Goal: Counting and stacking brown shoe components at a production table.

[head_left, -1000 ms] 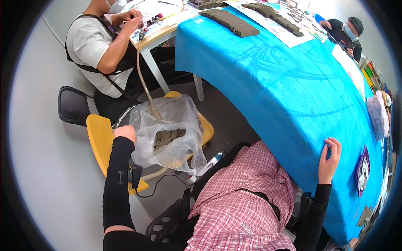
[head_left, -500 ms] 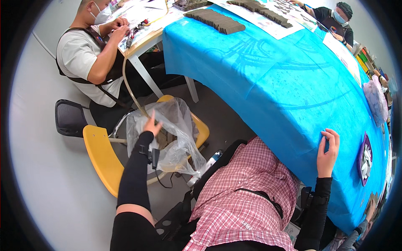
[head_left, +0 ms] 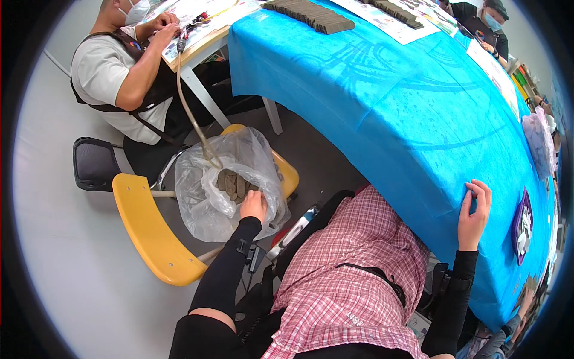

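Fingers [head_left: 258, 195] of the left hand [head_left: 254, 207] are bent at the mouth of the clear plastic bag [head_left: 200, 206]; their tips are hidden, and whether they grip anything cannot be determined. Bag location: on the yellow chair [head_left: 158, 239], beside the blue-covered bench [head_left: 382, 131]. Grey-brown strips [head_left: 229, 181] inside are partly concealed by bag folds. Right hand [head_left: 474, 218]: at the bench edge, fingers loosely curved, thumb separated. Ribbed slab [head_left: 314, 17] on bench: cut off by the upper frame edge.
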The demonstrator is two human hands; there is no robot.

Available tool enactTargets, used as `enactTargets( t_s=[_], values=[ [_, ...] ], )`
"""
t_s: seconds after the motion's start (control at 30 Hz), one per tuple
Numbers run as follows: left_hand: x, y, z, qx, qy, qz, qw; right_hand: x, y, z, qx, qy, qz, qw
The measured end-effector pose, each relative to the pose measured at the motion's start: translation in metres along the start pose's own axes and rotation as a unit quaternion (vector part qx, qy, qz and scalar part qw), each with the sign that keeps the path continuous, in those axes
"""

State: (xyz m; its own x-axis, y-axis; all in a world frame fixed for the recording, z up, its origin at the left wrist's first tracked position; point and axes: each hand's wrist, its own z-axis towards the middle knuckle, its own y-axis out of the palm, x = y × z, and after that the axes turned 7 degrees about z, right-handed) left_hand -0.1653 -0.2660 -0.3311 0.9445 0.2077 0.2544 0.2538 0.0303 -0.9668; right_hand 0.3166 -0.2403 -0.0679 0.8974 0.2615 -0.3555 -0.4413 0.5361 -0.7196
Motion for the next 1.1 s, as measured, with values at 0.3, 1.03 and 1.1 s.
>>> enactTargets(
  t_s=[0.3,1.03,1.1],
  values=[
    [-0.115,-0.036,0.069,-0.138,-0.150,0.127,0.971,-0.005,0.003,0.001,-0.001,0.004,-0.002,1.000],
    [-0.114,-0.021,0.082,-0.148,-0.179,0.270,0.934,-0.014,-0.005,0.006,0.030,0.004,-0.028,0.999],
    [-0.125,-0.014,0.086,-0.117,-0.143,0.281,0.942,-0.012,-0.007,0.005,0.031,0.003,-0.027,0.999]
  ],
)
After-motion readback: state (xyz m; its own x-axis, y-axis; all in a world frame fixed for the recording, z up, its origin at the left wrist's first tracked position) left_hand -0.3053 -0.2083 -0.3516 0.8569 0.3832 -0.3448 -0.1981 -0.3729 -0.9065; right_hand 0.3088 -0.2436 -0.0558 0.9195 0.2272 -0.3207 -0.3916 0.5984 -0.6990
